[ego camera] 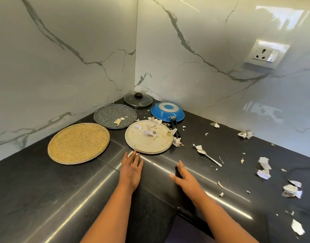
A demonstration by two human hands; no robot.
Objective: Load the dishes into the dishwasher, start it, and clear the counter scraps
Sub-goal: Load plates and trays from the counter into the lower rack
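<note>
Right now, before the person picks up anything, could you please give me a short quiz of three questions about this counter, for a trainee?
1. True or false: the blue pan lies bottom up on the counter.
2. Which plate carries the most paper scraps? A) the tan plate B) the grey speckled plate C) the cream plate
3. What do the left hand and the right hand hold?

Key: 1 true. 2 C. 3 nothing; both hands are open, with straight fingers, over the counter's front edge.
</note>
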